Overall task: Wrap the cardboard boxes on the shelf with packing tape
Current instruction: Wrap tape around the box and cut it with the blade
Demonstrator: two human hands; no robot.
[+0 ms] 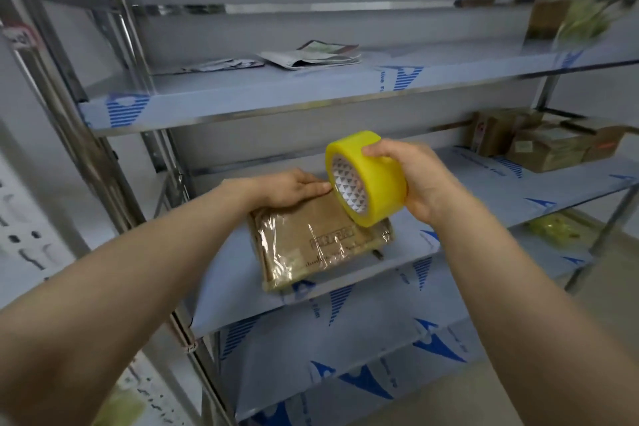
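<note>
A flat cardboard box (313,242), partly covered in shiny clear tape, lies at the front of the middle shelf (484,218) and juts slightly over its edge. My left hand (294,188) lies flat on the box's far left end, fingers straight and pressing down. My right hand (408,176) grips a yellow roll of packing tape (366,180), held upright just above the box's right side. A clear strip of tape appears to run from the roll down toward my left fingertips.
Several taped cardboard boxes (543,145) are stacked at the right of the same shelf. On the upper shelf lie folded papers (311,54) and, at far right, a blurred package (567,10). Steel uprights (114,135) stand at the left. Yellowish tape scraps (553,230) rest lower right.
</note>
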